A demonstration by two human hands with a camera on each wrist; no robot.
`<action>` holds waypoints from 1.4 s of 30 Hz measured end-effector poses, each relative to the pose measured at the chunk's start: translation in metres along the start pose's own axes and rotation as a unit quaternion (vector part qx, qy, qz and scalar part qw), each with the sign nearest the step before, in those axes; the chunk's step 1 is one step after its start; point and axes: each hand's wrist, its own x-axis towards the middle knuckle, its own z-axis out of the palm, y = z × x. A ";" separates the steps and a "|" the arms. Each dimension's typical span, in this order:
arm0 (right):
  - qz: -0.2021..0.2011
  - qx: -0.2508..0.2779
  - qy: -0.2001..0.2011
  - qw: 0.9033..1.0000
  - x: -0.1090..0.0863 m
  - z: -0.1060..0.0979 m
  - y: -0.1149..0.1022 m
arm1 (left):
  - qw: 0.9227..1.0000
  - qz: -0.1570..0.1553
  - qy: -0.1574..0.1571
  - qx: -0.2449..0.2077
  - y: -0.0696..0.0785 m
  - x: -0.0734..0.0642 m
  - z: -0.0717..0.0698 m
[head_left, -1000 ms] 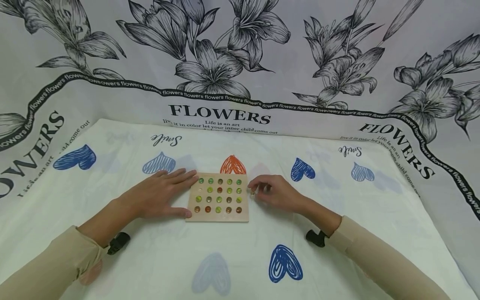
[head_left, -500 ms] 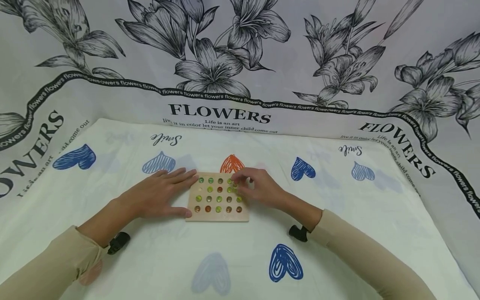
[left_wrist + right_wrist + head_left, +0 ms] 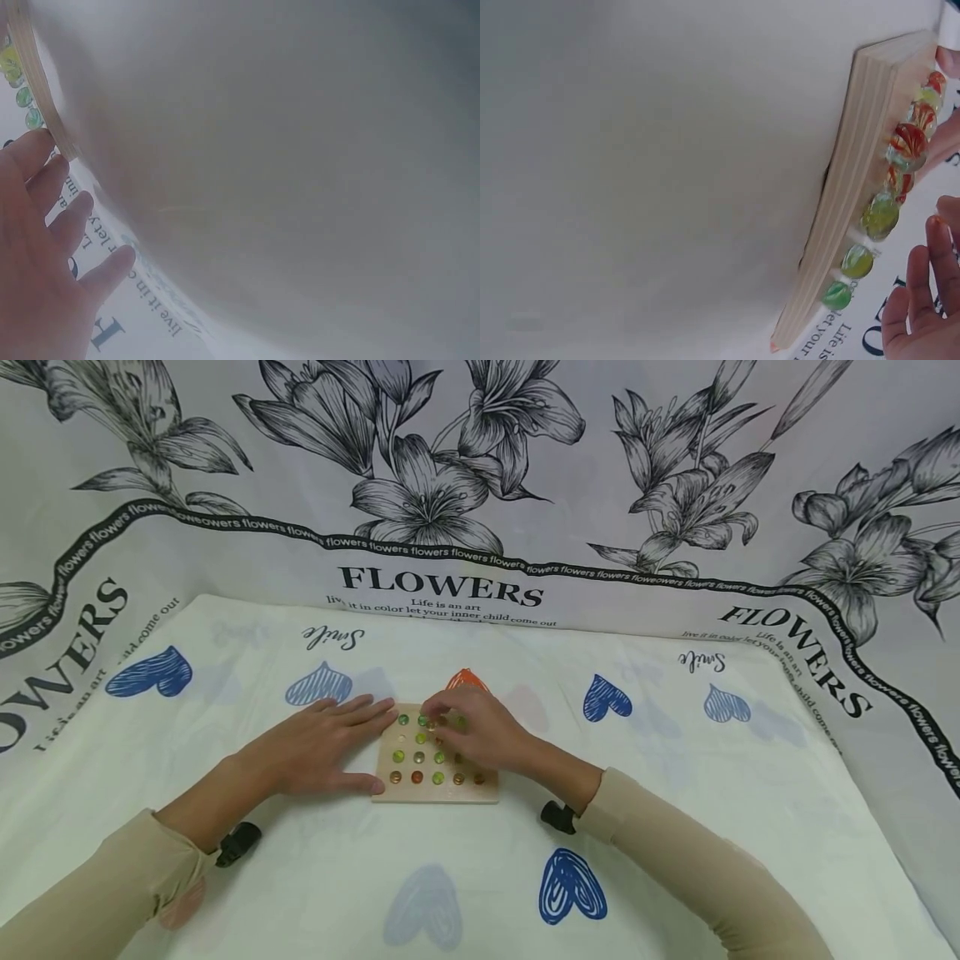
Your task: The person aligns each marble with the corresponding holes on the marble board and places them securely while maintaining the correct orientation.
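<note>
A pale wooden board lies on the cloth, with rows of glass marbles sitting in its hollows. One hollow near the left end of the second row from the back holds no marble. My left hand rests along the board's left side, fingers straight and spread, thumb at the front left corner. Over the back right part of the board, my right hand pinches a small marble between thumb and forefinger; the fingers mostly hide it. That hand also covers several marbles in the head view.
A white cloth printed with hearts covers the table. Behind it stands a white flower-print sheet with black lettering. A dark wrist camera sits under the left wrist, another under the right.
My right hand has moved left from beside the board's right edge to over its back rows, carrying the marble. The left hand has stayed in place.
</note>
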 end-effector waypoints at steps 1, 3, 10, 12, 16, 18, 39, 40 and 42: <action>-0.002 -0.001 -0.002 1.000 0.002 0.001 -0.001 | 1.000 0.000 0.000 0.000 0.000 0.000 0.000; -0.007 -0.003 -0.006 1.000 0.005 0.002 -0.003 | 1.000 -0.001 0.000 0.000 0.000 0.000 -0.001; -0.013 -0.024 -0.012 1.000 0.012 0.008 -0.009 | 1.000 0.002 0.003 -0.002 0.001 0.000 -0.001; -0.015 -0.035 -0.013 0.999 0.013 0.011 -0.011 | 1.000 0.003 0.004 -0.002 0.001 0.000 -0.001; -0.014 -0.058 -0.014 0.998 0.017 0.016 -0.014 | 1.000 0.005 0.004 0.004 0.000 0.000 -0.001; -0.010 -0.066 -0.015 0.998 0.017 0.018 -0.015 | 1.000 0.003 0.002 0.007 0.000 0.000 0.000; 0.019 -0.123 -0.017 0.992 0.022 0.027 -0.023 | 1.000 0.002 0.003 -0.005 0.002 0.000 -0.002; 0.020 -0.126 -0.019 0.992 0.022 0.027 -0.023 | 1.000 0.002 0.004 -0.006 0.002 0.001 -0.002; 0.023 -0.128 -0.022 0.991 0.022 0.026 -0.024 | 1.000 0.003 0.005 -0.007 0.002 0.000 -0.002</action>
